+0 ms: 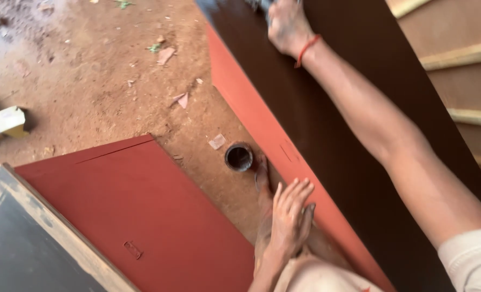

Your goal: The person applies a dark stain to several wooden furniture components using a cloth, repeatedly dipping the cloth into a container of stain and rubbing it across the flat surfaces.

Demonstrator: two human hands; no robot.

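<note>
Dark painted panel (332,108) is laid on a long diagonal, from top centre down to bottom right, with a red unpainted strip (262,130) left along its lower-left edge. Right hand (286,24) is stretched to the panel's far end and appears clenched on a blurred tool, kind not legible. Left hand (292,216) is spread flat, nothing held, near the strip's edge. Small dark tin (239,157) is set on the dirt floor (89,81), just beyond the left hand.

One head camera looks steeply down, close over the dark board (348,124).
</note>
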